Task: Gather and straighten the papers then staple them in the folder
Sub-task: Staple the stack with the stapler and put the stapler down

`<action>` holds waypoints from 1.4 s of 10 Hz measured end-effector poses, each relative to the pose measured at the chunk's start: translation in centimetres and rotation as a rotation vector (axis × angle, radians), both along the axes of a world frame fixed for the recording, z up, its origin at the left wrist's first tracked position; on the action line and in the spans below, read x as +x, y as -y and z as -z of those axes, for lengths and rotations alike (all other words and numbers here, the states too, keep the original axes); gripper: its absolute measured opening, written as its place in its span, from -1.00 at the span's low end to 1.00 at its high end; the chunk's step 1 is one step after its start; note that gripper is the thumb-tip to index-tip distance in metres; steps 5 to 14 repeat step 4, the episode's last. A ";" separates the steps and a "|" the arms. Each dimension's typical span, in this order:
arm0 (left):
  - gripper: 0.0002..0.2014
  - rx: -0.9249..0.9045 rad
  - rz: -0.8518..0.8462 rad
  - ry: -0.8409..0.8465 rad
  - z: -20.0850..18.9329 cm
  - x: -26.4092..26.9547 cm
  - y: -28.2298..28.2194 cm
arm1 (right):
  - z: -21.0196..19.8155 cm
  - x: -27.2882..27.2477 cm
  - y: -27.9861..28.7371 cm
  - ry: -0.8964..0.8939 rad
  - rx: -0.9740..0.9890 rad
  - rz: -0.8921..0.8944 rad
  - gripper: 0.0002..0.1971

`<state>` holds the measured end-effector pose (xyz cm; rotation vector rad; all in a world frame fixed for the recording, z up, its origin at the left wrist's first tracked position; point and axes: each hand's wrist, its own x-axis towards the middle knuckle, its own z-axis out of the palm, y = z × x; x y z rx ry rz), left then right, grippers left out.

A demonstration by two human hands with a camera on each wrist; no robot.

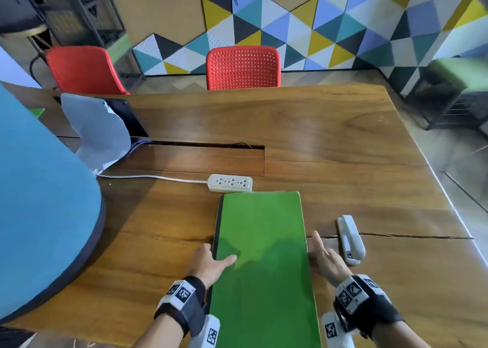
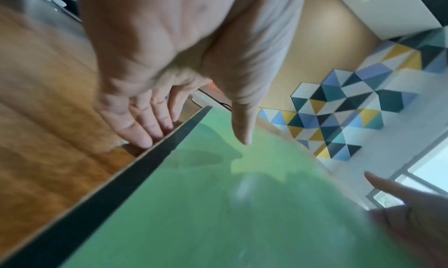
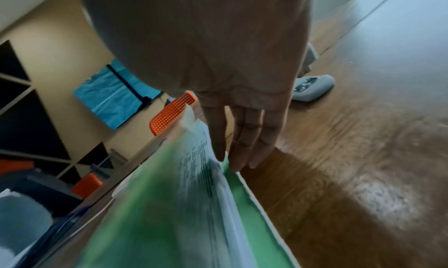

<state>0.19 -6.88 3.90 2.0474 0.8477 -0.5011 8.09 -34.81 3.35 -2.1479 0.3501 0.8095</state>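
Note:
A closed green folder [image 1: 264,255] with a black spine lies lengthwise on the wooden table [image 1: 343,141] in front of me. My left hand [image 1: 216,258] rests against the spine, fingers [image 2: 145,138] straight on the wood, thumb lying on the cover [image 2: 218,214]. My right hand [image 1: 320,252] is at the folder's open right edge with straight fingers [image 3: 237,157]. There the cover is slightly raised and printed papers [image 3: 206,176] show inside, over the green back cover [image 3: 252,220]. A white stapler [image 1: 350,239] lies on the table just right of my right hand.
A white power strip [image 1: 230,182] with its cable lies just beyond the folder's far end. A large blue rounded object [image 1: 39,202] fills the left side. A grey cloth [image 1: 97,134] drapes over a dark device at the back left. Two red chairs [image 1: 243,68] stand behind the table.

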 end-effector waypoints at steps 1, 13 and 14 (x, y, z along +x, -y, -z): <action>-0.21 0.110 0.074 -0.007 0.0 1.1 0.4 | -0.4 0.0 -0.1 -0.027 0.047 0.017 0.16; -0.54 0.075 0.065 0.148 0.3 -1.4 -4.1 | -3.4 2.0 -1.0 0.388 -0.222 -0.310 -0.60; -0.54 0.075 0.065 0.148 0.3 -1.4 -4.1 | -3.4 2.0 -1.0 0.388 -0.222 -0.310 -0.60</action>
